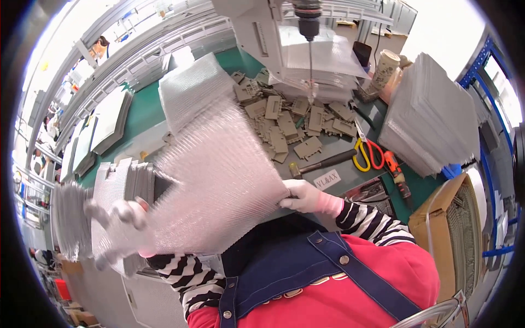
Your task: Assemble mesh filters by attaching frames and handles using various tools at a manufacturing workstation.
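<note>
A large, silvery, finely ridged thin sheet slants across the space in front of me, its edges blurred. My right hand, in a pale glove with a pink cuff, is closed on the sheet's right edge. At the sheet's lower left is my gloved left hand, over a stack of ridged sheets. Motion smears its fingers, so I cannot tell whether they grip anything. Beyond the held sheet lies another pile of ridged sheets, partly hidden by it.
Several grey-beige clips lie heaped under a drill-like spindle. Nearer are a hammer, scissors and an orange-handled screwdriver. A tall sheet stack and a cardboard box stand right; more sheets stand left.
</note>
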`<state>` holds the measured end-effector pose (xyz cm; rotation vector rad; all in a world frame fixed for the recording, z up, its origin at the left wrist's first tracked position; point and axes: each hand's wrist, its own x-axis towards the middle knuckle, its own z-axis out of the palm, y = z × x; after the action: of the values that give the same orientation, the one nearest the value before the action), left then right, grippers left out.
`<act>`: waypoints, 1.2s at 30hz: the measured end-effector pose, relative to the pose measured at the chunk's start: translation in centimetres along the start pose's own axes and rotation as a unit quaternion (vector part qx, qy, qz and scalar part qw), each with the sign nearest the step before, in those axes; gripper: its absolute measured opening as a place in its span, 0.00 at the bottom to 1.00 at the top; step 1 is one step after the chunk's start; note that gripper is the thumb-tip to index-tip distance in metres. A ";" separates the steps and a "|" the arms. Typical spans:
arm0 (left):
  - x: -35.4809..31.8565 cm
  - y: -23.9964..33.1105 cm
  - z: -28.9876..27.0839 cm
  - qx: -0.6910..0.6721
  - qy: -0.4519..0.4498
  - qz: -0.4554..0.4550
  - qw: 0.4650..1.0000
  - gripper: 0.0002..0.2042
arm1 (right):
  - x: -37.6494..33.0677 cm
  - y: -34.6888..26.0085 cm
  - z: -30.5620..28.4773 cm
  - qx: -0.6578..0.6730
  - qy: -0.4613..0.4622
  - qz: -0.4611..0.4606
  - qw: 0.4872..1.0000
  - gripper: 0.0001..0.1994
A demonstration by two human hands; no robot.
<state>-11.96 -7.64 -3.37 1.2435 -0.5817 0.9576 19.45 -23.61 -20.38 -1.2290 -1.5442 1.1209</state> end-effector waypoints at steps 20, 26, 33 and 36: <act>-1.5 -12.9 -2.6 -0.094 0.099 -0.230 0.964 0.31 | -2.2 -0.6 -10.4 -0.447 0.034 0.045 0.893 0.11; -1.6 -12.6 -2.6 -0.058 0.169 -0.241 0.954 0.21 | 6.4 -1.1 -10.2 -0.578 -0.109 0.234 0.774 0.15; -2.2 -11.7 -2.1 -0.085 0.133 -0.227 0.961 0.23 | 2.9 -2.5 -11.9 -0.519 0.115 0.097 0.841 0.13; -1.6 -11.9 -1.4 -0.114 0.127 -0.209 0.963 0.22 | -1.0 -0.3 -12.2 -0.433 0.243 0.165 0.852 0.14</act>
<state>-2.78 -7.08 -11.28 0.9646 -0.2050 0.6573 31.24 -22.96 -17.27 -2.2407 -1.4795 0.1786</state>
